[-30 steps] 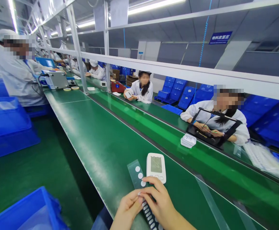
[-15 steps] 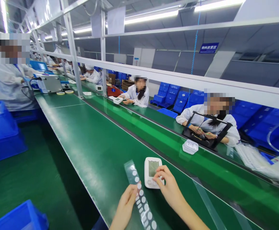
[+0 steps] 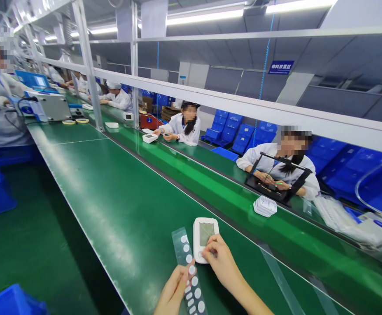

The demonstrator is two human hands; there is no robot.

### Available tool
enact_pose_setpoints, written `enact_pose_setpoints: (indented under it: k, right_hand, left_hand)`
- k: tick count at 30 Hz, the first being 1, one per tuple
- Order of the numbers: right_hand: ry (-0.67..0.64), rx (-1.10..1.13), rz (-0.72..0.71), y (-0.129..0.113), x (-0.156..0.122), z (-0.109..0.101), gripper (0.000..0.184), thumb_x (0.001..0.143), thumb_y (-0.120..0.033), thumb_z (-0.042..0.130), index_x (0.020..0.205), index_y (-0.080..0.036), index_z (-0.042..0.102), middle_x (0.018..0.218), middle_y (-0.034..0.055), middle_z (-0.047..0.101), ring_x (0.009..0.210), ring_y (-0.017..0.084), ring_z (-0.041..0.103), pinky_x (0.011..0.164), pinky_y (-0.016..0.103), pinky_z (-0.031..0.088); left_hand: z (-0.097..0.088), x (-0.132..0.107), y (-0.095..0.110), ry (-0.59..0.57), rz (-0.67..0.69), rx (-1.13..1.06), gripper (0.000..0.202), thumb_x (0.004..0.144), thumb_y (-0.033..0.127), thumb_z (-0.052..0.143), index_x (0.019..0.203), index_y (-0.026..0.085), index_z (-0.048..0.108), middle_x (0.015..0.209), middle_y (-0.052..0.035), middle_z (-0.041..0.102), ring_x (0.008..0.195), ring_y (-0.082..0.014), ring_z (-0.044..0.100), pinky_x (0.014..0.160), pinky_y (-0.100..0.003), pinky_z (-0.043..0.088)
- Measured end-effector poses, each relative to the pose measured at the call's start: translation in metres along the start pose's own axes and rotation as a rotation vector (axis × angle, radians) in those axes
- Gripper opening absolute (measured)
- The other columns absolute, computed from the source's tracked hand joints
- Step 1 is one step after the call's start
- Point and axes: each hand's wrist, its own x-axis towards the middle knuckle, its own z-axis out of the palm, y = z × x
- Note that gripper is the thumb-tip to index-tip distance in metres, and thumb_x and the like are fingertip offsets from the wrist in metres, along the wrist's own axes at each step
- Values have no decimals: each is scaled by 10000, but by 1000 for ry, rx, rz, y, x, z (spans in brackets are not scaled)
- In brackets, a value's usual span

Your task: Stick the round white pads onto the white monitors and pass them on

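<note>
My left hand (image 3: pixel 175 284) pinches a clear sticker strip (image 3: pixel 180 243) that carries white round and oblong pieces. Just right of the strip's upper end, a white device with a grey screen (image 3: pixel 206 232) lies face up on the green tabletop. My right hand (image 3: pixel 222 261) is over the device's lower right part, thumb and forefinger pinched together near its buttons. Whether a small piece is between those fingertips I cannot make out. The hand partly hides the device's lower right side.
Beyond the table edge runs a green conveyor belt (image 3: pixel 236 197), bearing a stack of white plastic shells (image 3: pixel 264 206). Across it a co-worker (image 3: pixel 259 157) sits behind a black frame (image 3: pixel 269 186). Blue bins (image 3: pixel 13 302) stand at the left, and a metal post (image 3: pixel 89 70) rises from the table.
The view has shifted slightly. My right hand's pinched fingertips have come down and left onto the device's lower button area. My left hand still holds the strip.
</note>
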Motion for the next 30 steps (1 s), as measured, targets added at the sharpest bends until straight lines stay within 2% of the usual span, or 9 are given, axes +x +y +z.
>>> enact_pose_setpoints:
  k: [5,11,25,30]
  right_hand:
    - [26,-10,7,4,1,4,113,791,-187,573,678,-178,567,949,50,519,855,201,544,748,307,411]
    - [22,-13,-1,4,1,3,91,791,-182,576,699,-180,576,950,52,522,871,208,539,763,317,407]
    - [17,-21,13,-1,0,2,107,791,-175,587,684,-182,594,948,42,531,852,199,534,744,312,399]
    - [31,-17,-3,1,0,2,105,790,-179,601,686,-180,602,939,36,528,824,188,535,731,304,401]
  left_hand:
    - [2,0,-4,55,-18,-60,472,653,644,733,757,191,653,1274,-142,632,1240,-386,513,1103,-548,283]
    - [3,0,-2,76,-13,-39,486,652,648,731,790,187,667,1262,-151,637,1228,-397,521,1081,-572,308]
    - [5,-3,3,81,-8,50,487,693,662,684,778,184,648,1279,-147,627,1220,-382,534,1064,-542,353]
    - [1,-2,0,68,-21,88,488,709,675,657,792,194,651,1318,-145,598,1249,-389,502,1082,-542,320]
